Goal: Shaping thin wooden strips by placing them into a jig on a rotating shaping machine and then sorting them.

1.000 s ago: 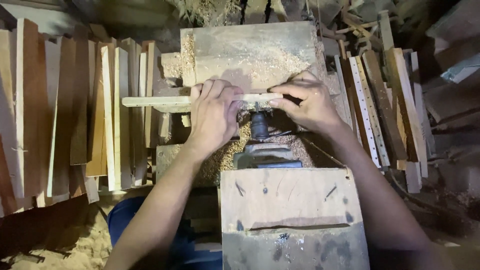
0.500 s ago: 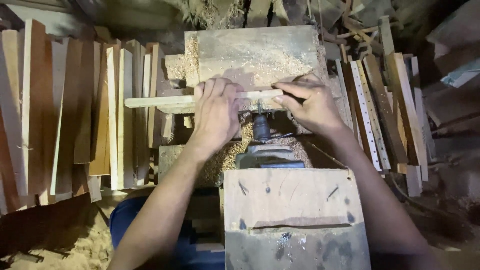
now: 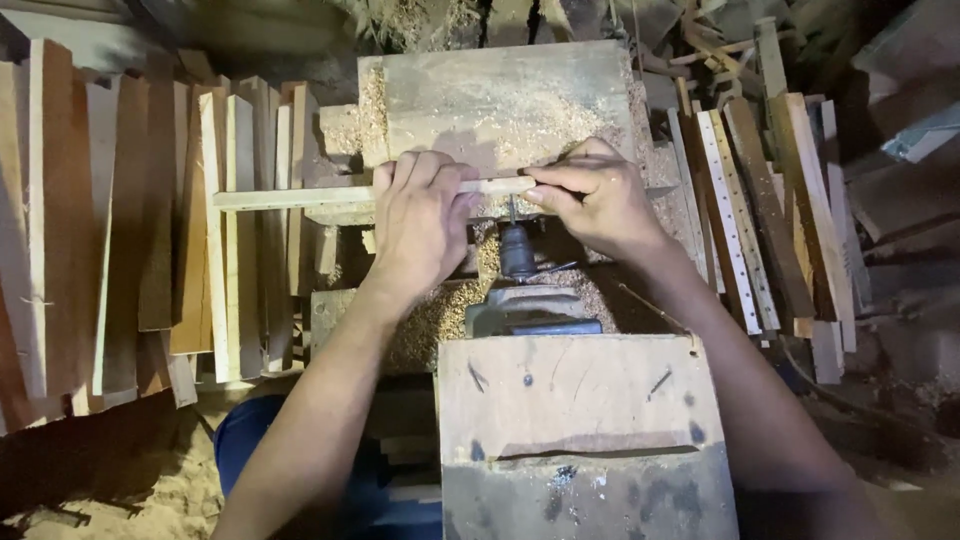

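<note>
Wooden strip gripped by left hand, right hand, against drill bit

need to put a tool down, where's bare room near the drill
The wooden block behind the strip is bare apart from sawdust. The box lid in front is free. Crowded: slats left, planks right, both hands around the drill.

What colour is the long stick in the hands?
Pale, light-tan wood. The stick shows best in the head view, held by both hands.
</note>
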